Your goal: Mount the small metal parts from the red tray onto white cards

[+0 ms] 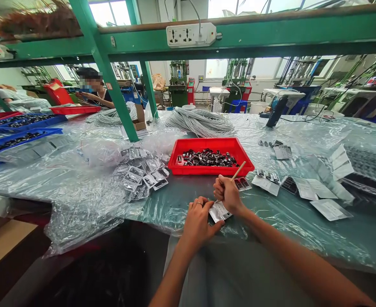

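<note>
My left hand (198,220) presses a small labelled plastic bag (219,210) against the table edge, fingers curled over it. My right hand (227,192) is closed round a thin wooden stick (238,171) that points up and to the right, with its lower end at the bag. Just beyond my hands stands a red tray (243,157) holding several small black and silver parts (206,158). Another filled small bag (242,183) lies right of my right hand.
A heap of empty small bags (142,174) lies left of the tray; filled and labelled bags (298,186) lie to the right. Grey cable coils (201,121) sit behind. Blue trays (18,138) are far left. A person (94,91) works at the back left. Plastic sheeting (79,204) covers the table.
</note>
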{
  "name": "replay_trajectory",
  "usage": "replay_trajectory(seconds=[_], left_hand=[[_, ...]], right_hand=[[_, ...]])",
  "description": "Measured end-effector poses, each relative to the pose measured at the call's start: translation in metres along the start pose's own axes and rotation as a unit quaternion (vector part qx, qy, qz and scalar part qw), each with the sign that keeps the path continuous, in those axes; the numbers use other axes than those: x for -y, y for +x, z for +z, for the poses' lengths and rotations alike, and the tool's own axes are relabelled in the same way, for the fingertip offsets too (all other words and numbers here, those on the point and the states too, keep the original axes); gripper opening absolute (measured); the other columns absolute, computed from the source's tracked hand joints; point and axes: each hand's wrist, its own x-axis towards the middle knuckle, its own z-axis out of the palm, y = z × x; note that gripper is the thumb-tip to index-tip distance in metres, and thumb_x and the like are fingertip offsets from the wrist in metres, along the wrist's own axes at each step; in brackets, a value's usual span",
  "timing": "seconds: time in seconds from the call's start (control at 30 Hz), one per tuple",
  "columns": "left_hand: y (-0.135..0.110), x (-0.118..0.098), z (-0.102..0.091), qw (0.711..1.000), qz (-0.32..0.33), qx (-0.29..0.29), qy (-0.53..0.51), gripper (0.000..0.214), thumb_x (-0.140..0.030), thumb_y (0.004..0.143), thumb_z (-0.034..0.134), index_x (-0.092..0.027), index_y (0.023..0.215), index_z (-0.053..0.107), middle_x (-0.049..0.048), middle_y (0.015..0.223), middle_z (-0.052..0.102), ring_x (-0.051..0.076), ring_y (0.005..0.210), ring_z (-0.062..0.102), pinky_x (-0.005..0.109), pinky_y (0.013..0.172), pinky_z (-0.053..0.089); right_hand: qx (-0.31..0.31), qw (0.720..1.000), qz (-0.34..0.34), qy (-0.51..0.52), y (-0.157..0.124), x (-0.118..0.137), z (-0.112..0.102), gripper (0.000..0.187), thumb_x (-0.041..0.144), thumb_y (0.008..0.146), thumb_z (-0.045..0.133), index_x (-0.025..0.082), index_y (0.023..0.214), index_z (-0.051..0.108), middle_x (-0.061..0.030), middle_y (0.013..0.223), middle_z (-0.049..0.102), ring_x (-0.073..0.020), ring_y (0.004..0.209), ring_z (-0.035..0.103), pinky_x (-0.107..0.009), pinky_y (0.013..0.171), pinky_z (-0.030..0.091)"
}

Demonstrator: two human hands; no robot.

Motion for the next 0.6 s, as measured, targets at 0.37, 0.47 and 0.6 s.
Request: replay_trajectory(seconds=[0.37, 0.47, 0.6], left_hand=[[-0.002, -0.004, -0.003, 1.000, -0.008, 0.010, 0.027, 0.047, -0.046, 0.080, 0.074, -0.018, 0.117, 0.065, 0.0092, 0.108, 0.063, 0.028, 0.103, 0.059, 0.043, 0.091, 0.045], [-0.003, -0.005, -0.002, 0.999, -0.006, 0.015, 0.032, 0.048, -0.046, 0.081, 0.073, -0.017, 0.118, 0.064, 0.0095, 0.108, 0.063, 0.028, 0.103, 0.059, 0.043, 0.092, 0.044], [-0.003, -0.004, 0.000, 0.999, 0.007, 0.001, 0.045, 0.052, -0.047, 0.080, 0.073, -0.018, 0.122, 0.063, 0.0111, 0.113, 0.062, 0.029, 0.107, 0.058, 0.044, 0.094, 0.044]], right_hand=[[0.062, 0.994, 0.070, -0.050, -0.040, 0.010, -0.010, 0.048, 0.047, 0.081, 0.058, 0.022, 0.046, 0.036, 0.0092, 0.042, 0.023, -0.0041, 0.036, 0.016, -0.024, 0.039, 0.008], [0.085, 0.990, 0.108, -0.040, -0.049, 0.019, -0.018, 0.048, 0.046, 0.081, 0.058, 0.022, 0.047, 0.035, 0.0101, 0.042, 0.020, -0.0040, 0.035, 0.013, -0.025, 0.039, 0.007], [0.067, 0.995, 0.072, -0.031, -0.043, 0.027, -0.014, 0.049, 0.048, 0.080, 0.061, 0.022, 0.047, 0.036, 0.0097, 0.043, 0.023, -0.0038, 0.036, 0.014, -0.025, 0.039, 0.008]])
